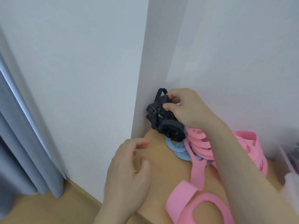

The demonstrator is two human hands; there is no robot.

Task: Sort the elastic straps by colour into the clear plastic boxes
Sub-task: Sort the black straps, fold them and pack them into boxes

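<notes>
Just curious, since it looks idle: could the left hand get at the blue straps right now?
Probably yes: the left hand hovers open beside the blue straps, whose nearest loops lie uncovered; black straps and pink straps cover the rest.

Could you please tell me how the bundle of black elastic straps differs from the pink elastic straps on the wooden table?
The black elastic straps are bunched into a compact clump in the wall corner; the pink elastic straps sprawl in loose loops along the wooden table. The right hand grips the black ones; no hand holds the pink ones. Both are flat looped bands.
</notes>
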